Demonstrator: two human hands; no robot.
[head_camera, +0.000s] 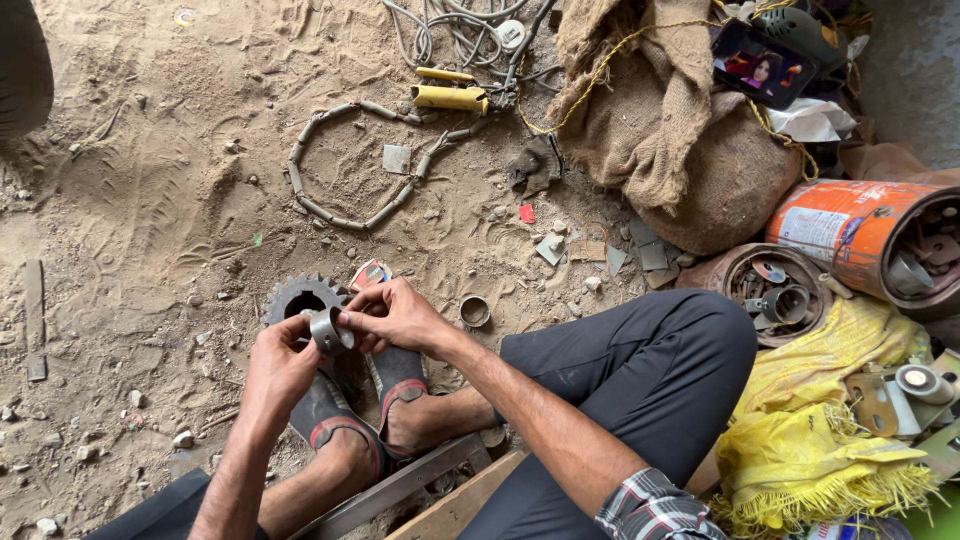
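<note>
My left hand (280, 365) and my right hand (398, 314) together grip a short grey metal sleeve (327, 330), fingers pinching it from both sides. Just behind it a dark toothed gear (295, 296) lies flat on the sandy ground, partly hidden by my hands. My feet in grey sandals (360, 410) rest below the hands. A small metal ring (474, 311) lies on the sand to the right of my right hand.
A segmented cable loop (350, 160), yellow-handled tool (450, 97) and wires lie further out. A burlap sack (680, 130) with a phone (762, 64) sits at upper right. An orange can (860, 235), round tin of parts (775, 290) and yellow cloth (820, 420) crowd the right.
</note>
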